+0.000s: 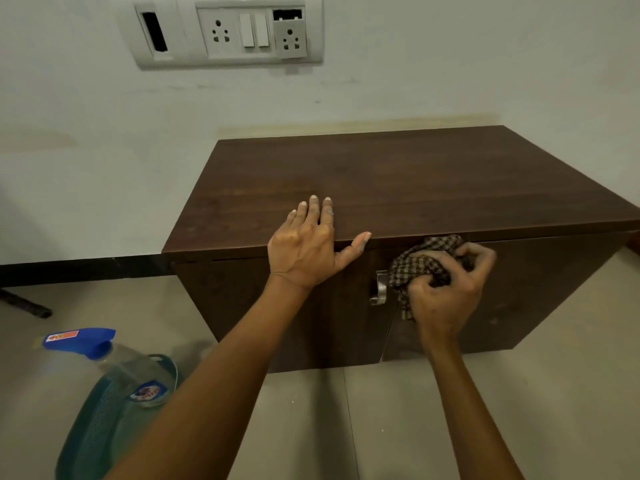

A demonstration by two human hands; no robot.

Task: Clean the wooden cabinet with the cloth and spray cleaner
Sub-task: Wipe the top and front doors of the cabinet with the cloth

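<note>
A low dark wooden cabinet (415,181) stands against the white wall. My left hand (308,244) rests flat on its top near the front edge, fingers straight and thumb spread. My right hand (450,289) grips a bunched brown checked cloth (419,265) against the upper part of the cabinet's front, just under the top's lip. A metal door handle (379,289) sits immediately left of the cloth. The spray cleaner (114,362), a clear bottle with a blue trigger head, stands on the floor at the lower left, apart from both hands.
A teal basin (86,427) lies on the tiled floor behind the spray bottle. A switch and socket panel (228,29) is mounted on the wall above. A dark object (24,304) lies on the floor at the far left, by the black skirting.
</note>
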